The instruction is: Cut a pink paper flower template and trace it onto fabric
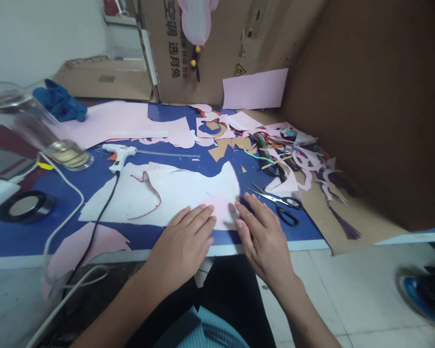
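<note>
Left hand (184, 239) laid flat, right hand (264, 237) angled inward, fingers loosely together, red-edged white cloth (183, 186) spread beneath fingertips

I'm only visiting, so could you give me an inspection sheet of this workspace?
Surface: blue tabletop, largely covered.
Job's things: white sheet with red edging; pink patch near its front edge.
Clutter: pink scraps, scissors, glue gun, tape roll.
Hands: left hand flat, fingers on the sheet; right hand by its right edge; no tool in either.
Cables: black cord crosses the sheet; white cable at left.
Surroundings: cardboard panels behind and right; tiled floor.
</note>
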`<action>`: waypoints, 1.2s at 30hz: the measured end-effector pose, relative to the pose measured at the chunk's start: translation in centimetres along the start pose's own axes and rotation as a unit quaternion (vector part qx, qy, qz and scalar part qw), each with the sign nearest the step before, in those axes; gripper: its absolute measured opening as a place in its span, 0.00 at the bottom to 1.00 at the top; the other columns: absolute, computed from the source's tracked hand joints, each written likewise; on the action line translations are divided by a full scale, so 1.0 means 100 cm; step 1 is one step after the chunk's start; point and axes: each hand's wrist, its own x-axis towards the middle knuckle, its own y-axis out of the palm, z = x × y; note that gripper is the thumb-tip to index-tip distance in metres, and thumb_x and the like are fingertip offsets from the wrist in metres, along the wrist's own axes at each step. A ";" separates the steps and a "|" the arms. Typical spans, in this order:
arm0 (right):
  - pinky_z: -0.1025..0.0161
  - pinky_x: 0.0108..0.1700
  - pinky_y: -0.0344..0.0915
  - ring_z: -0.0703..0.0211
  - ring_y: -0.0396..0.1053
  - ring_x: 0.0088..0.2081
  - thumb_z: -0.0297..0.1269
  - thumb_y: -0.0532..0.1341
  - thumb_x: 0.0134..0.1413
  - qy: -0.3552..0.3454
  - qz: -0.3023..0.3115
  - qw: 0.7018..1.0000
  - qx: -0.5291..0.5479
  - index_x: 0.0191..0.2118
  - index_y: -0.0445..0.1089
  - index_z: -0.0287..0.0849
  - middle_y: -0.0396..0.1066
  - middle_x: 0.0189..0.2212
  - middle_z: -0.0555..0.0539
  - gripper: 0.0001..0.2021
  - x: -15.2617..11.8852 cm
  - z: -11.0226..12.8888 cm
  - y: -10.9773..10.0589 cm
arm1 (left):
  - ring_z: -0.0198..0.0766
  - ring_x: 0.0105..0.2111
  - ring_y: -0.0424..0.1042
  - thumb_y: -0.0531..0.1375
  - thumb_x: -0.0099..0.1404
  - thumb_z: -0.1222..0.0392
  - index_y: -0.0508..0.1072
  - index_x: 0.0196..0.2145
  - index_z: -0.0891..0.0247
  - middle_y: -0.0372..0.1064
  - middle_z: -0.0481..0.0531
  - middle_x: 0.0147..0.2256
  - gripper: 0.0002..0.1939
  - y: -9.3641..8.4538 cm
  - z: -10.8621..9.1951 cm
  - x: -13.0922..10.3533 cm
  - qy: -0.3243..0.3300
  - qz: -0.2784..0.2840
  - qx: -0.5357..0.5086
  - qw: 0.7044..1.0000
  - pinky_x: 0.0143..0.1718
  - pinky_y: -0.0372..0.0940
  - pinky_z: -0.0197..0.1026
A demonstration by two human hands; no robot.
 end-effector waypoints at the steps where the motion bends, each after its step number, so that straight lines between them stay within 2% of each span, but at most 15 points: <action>1: 0.34 0.70 0.67 0.36 0.67 0.73 0.39 0.56 0.80 0.000 -0.005 1.000 0.001 0.69 0.74 0.46 0.69 0.72 0.35 0.20 0.000 0.000 0.000 | 0.48 0.72 0.66 0.48 0.84 0.59 0.74 0.65 0.64 0.70 0.58 0.70 0.22 0.000 0.000 0.000 0.000 -0.001 0.000 1.000 0.73 0.59 0.57; 6: 0.35 0.68 0.70 0.36 0.70 0.70 0.38 0.57 0.79 0.004 -0.027 1.000 -0.001 0.65 0.77 0.44 0.72 0.70 0.34 0.19 0.001 0.001 0.000 | 0.48 0.72 0.67 0.49 0.84 0.59 0.74 0.65 0.65 0.70 0.59 0.70 0.21 0.001 0.000 0.000 0.004 -0.005 0.000 1.000 0.73 0.59 0.57; 14: 0.39 0.68 0.71 0.37 0.72 0.69 0.36 0.58 0.78 0.009 -0.031 0.999 -0.003 0.63 0.78 0.40 0.73 0.68 0.33 0.18 0.002 0.003 0.000 | 0.50 0.72 0.67 0.49 0.84 0.60 0.74 0.65 0.66 0.69 0.59 0.71 0.22 -0.001 0.001 0.001 0.007 0.003 0.002 1.000 0.71 0.62 0.59; 18: 0.39 0.67 0.71 0.38 0.72 0.69 0.36 0.59 0.78 0.011 -0.035 0.999 -0.001 0.64 0.78 0.42 0.74 0.68 0.34 0.17 0.002 0.002 0.001 | 0.50 0.72 0.67 0.49 0.84 0.60 0.74 0.65 0.66 0.70 0.59 0.71 0.22 -0.001 0.000 0.002 0.010 0.008 0.008 1.000 0.71 0.62 0.59; 22: 0.38 0.66 0.72 0.37 0.73 0.68 0.37 0.59 0.78 0.002 -0.041 0.999 -0.002 0.63 0.78 0.40 0.74 0.68 0.33 0.17 0.002 0.001 0.002 | 0.51 0.71 0.68 0.49 0.84 0.61 0.74 0.65 0.67 0.70 0.60 0.71 0.22 -0.003 -0.001 0.003 0.005 0.015 0.005 1.000 0.71 0.63 0.60; 30: 0.38 0.66 0.71 0.36 0.71 0.69 0.40 0.57 0.79 -0.009 0.003 1.000 -0.028 0.65 0.77 0.42 0.72 0.69 0.33 0.19 0.004 0.004 -0.003 | 0.50 0.72 0.68 0.48 0.83 0.62 0.74 0.65 0.66 0.69 0.61 0.71 0.22 -0.005 -0.002 0.004 0.004 0.017 0.001 1.000 0.71 0.64 0.61; 36: 0.35 0.67 0.67 0.35 0.65 0.73 0.45 0.56 0.81 -0.035 0.079 0.995 -0.056 0.69 0.75 0.52 0.66 0.73 0.35 0.21 0.007 0.006 -0.011 | 0.53 0.71 0.69 0.49 0.83 0.62 0.74 0.65 0.69 0.72 0.63 0.69 0.21 -0.005 -0.003 0.005 0.001 0.011 -0.010 1.000 0.70 0.66 0.63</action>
